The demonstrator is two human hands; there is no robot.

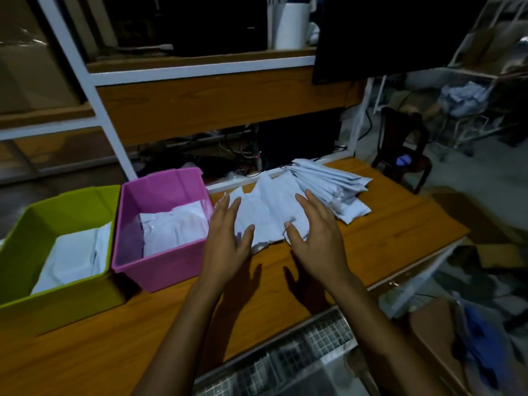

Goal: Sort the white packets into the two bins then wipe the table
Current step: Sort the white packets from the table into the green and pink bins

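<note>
White packets (274, 212) under both hands | edges hidden | contact unclear

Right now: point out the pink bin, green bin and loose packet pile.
pink bin (160, 274), head view, front wall
green bin (57, 305), head view, front wall
packet pile (331, 181), head view, top of fanned stack on the table

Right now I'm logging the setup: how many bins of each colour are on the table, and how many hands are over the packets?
Green bin: 1
Pink bin: 1
Hands over the packets: 2, left hand and right hand
Total: 4
</note>
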